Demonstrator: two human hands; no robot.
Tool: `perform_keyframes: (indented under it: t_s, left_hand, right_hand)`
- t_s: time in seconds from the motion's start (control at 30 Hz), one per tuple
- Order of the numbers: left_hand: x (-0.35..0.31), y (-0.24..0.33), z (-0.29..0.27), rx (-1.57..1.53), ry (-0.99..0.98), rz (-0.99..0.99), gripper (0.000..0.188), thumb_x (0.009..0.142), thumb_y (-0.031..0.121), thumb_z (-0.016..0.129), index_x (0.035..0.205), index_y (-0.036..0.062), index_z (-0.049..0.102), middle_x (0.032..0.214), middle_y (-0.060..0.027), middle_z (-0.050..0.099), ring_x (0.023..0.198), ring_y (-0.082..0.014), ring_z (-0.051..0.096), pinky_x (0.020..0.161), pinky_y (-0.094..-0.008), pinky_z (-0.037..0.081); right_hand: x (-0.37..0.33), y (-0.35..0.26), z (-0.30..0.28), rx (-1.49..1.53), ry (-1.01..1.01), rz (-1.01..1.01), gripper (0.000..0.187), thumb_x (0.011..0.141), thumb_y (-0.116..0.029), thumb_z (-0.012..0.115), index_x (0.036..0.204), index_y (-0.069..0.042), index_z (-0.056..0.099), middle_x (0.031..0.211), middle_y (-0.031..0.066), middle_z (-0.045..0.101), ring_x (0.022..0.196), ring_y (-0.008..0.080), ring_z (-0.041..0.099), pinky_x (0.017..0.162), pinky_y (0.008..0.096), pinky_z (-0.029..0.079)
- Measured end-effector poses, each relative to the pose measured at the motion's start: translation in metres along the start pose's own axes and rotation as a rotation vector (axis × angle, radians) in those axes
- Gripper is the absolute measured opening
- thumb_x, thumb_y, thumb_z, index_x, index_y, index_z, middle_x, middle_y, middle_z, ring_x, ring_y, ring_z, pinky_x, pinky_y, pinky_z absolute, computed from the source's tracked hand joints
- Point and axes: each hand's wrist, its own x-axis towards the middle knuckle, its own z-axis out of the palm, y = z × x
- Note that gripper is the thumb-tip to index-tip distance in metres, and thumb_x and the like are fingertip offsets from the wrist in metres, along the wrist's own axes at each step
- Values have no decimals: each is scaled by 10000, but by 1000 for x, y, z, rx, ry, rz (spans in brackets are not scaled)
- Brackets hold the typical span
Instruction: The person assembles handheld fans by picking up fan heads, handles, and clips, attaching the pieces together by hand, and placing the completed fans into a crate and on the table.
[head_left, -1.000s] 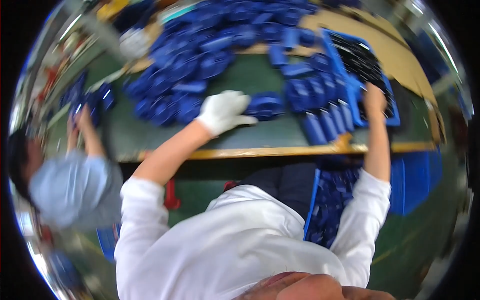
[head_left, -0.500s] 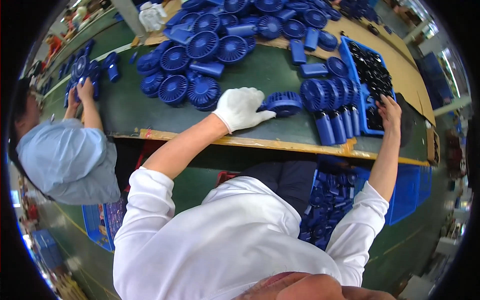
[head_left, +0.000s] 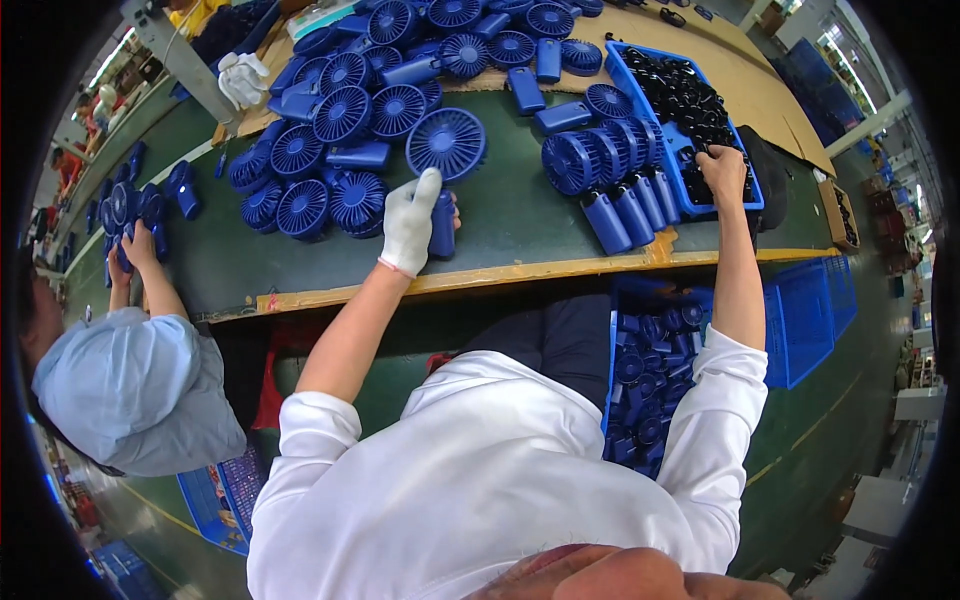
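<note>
My left hand [head_left: 408, 226], in a white glove, is closed round the handle of a blue handheld fan [head_left: 446, 146]. The fan stands upright above the table, its round grille facing me. My bare right hand [head_left: 724, 176] reaches into a blue tray [head_left: 756, 196] of small black parts [head_left: 672, 98]. Its fingers are bent down together among the parts; what they pinch is hidden. Between my hands, a row of several blue fans [head_left: 570, 164] stands on edge with handles toward me. A large pile of blue fans [head_left: 342, 114] covers the table beyond my left hand.
The green table [head_left: 500, 215] has a taped wooden front edge [head_left: 480, 274]. Below it, a blue crate of fan parts [head_left: 640, 380] stands by my legs. A co-worker [head_left: 130, 380] handles blue fans at the left. A white glove [head_left: 241, 80] lies at the far left.
My left hand has lifted the fan off the table and turned it upright. My right hand has moved deeper into the tray, its fingers now closed downward. The whole view has shifted.
</note>
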Motion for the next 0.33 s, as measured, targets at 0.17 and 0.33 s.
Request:
perform_keyframes:
  t_s: [0.17, 0.33]
  left_hand:
    - [-19, -19, 1, -244, -124, 76, 342, 902, 283, 628, 1002, -42, 598, 783, -87, 617, 655, -160, 613, 624, -288, 519]
    - [-19, -15, 18, -300, -228, 1, 456, 843, 172, 698, 1238, 7, 543, 900, -55, 642, 781, -161, 605, 789, -337, 497]
  right_hand:
    - [0, 6, 8, 611, 70, 131, 240, 697, -111, 774, 895, 20, 736, 747, 71, 689, 703, 164, 626, 683, 299, 501]
    - [-39, -24, 7, 1417, -170, 74, 447, 797, 43, 697, 1213, 76, 537, 779, 49, 600, 575, 126, 529, 458, 216, 399]
